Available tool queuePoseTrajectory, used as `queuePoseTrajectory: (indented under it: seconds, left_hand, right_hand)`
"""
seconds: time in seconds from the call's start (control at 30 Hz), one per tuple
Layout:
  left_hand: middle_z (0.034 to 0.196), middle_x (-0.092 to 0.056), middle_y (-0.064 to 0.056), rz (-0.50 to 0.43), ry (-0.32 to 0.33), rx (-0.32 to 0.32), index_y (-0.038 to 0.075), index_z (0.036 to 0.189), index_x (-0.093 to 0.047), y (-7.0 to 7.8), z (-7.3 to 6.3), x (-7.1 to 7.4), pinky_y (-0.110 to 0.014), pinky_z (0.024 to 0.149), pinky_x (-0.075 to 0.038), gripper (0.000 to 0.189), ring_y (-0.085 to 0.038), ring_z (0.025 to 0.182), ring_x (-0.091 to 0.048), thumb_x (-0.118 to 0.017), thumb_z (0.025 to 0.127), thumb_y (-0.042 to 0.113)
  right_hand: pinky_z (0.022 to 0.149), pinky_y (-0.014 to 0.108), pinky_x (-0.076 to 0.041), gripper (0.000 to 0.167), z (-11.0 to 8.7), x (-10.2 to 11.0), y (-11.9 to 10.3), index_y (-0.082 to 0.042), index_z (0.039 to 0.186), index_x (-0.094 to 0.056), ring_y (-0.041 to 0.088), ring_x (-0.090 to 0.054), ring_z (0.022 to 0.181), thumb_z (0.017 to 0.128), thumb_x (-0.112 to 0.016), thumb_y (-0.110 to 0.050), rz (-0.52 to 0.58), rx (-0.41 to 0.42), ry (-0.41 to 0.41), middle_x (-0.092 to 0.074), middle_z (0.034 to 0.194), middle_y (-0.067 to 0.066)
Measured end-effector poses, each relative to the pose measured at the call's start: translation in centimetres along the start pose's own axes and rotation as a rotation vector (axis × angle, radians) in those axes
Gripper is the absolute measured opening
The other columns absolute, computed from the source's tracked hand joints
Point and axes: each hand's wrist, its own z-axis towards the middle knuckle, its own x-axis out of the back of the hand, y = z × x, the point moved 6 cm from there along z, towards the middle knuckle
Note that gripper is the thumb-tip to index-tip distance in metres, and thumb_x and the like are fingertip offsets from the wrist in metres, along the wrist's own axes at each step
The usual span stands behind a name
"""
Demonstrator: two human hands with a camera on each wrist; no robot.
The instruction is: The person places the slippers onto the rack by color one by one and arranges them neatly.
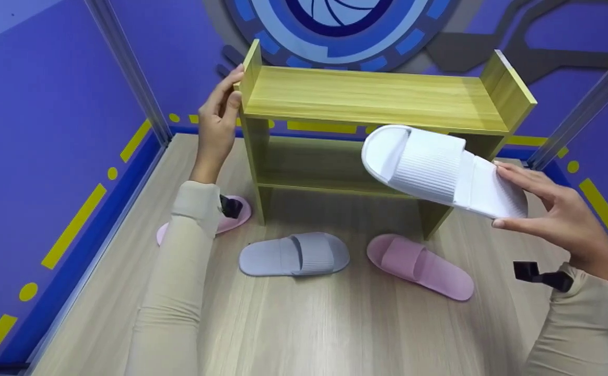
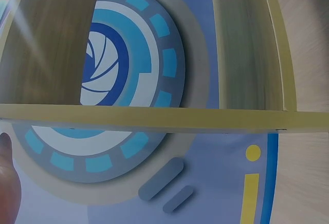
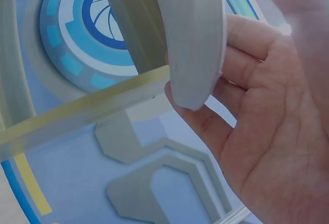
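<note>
My right hand (image 1: 560, 209) grips a white slide slipper (image 1: 429, 167) by its heel end, toe pointing left, in front of the right half of the wooden shelf rack (image 1: 377, 99). In the right wrist view the slipper (image 3: 193, 39) shows edge-on, with fingers curled behind it. My left hand (image 1: 220, 115) touches the outer face of the rack's left side panel near the top, thumb at the front edge. Only a thumb (image 2: 7, 178) of that hand shows in the left wrist view, beside the panel edge (image 2: 154, 117).
On the floor (image 1: 335, 324) before the rack lie a grey slipper (image 1: 293, 256) and a pink slipper (image 1: 419, 266). Another pink slipper (image 1: 238, 211) lies at the left, partly behind my left sleeve (image 1: 178, 271). Blue-purple printed walls (image 1: 63, 130) stand around the rack.
</note>
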Motion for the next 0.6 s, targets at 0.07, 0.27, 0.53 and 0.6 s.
queuePoseTrajectory:
  seconds: [0.07, 0.27, 0.53, 0.6]
  left_hand:
    - [0.143, -0.050, -0.016, -0.005, 0.002, 0.005, -0.005, 0.131, -0.054, -0.1, 0.0, 0.0, -0.032, 0.110, -0.040, 0.034, -0.017, 0.133, -0.048, -0.045, 0.100, 0.005]
    - [0.143, -0.051, -0.014, -0.023, 0.009, 0.006, -0.004, 0.131, -0.054, -0.3, 0.0, 0.1, -0.032, 0.110, -0.039, 0.034, -0.016, 0.133, -0.047, -0.045, 0.100, 0.005]
    - [0.143, -0.051, -0.015, -0.023, 0.008, 0.006, -0.004, 0.132, -0.054, -0.2, 0.0, 0.1, -0.032, 0.110, -0.039, 0.034, -0.016, 0.134, -0.047, -0.045, 0.100, 0.005]
    - [0.143, -0.050, -0.015, -0.021, 0.006, 0.009, -0.004, 0.132, -0.054, -0.1, 0.0, 0.1, -0.032, 0.111, -0.038, 0.034, -0.016, 0.134, -0.047, -0.045, 0.100, 0.005]
  right_hand:
    - [0.101, 0.004, -0.034, 0.091, 0.2, 0.2, -0.3, 0.000, 0.136, -0.052, 0.003, -0.039, 0.133, 0.053, -0.082, 0.021, -0.012, 0.005, 0.021, -0.048, 0.146, 0.001]
    - [0.098, 0.004, -0.036, 0.090, 1.0, 0.2, -0.9, -0.004, 0.135, -0.055, 0.003, -0.042, 0.128, 0.052, -0.084, 0.018, -0.049, 0.013, 0.074, -0.051, 0.144, 0.001]
    - [0.092, 0.003, -0.038, 0.089, 2.0, 0.0, -1.7, -0.010, 0.133, -0.058, -0.001, -0.044, 0.125, 0.052, -0.087, 0.012, -0.092, 0.005, 0.143, -0.055, 0.140, 0.000]
    - [0.090, 0.003, -0.039, 0.089, 2.2, -0.1, -2.0, -0.011, 0.133, -0.058, -0.001, -0.046, 0.124, 0.053, -0.088, 0.011, -0.093, 0.001, 0.158, -0.056, 0.139, 0.001]
